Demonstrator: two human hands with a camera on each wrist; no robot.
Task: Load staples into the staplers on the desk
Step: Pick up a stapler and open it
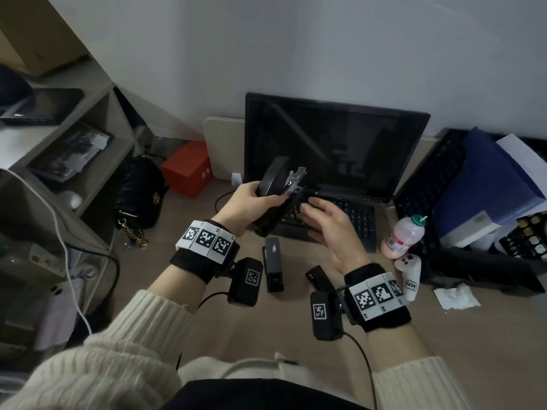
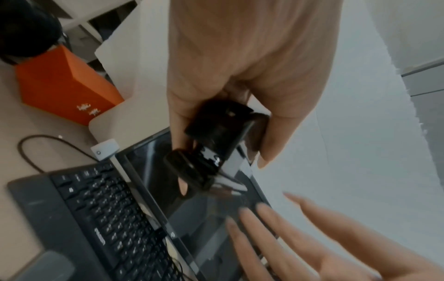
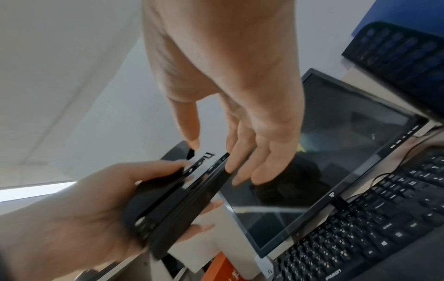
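While an opened stapler (image 1: 281, 190) is gripped in the left hand (image 1: 242, 207), the right hand (image 1: 331, 229) is held beside it, fingers loosely spread, holding nothing.

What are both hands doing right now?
Left hand: grips the opened stapler, held up off the desk.
Right hand: open, holding nothing, fingers straight beside the stapler.
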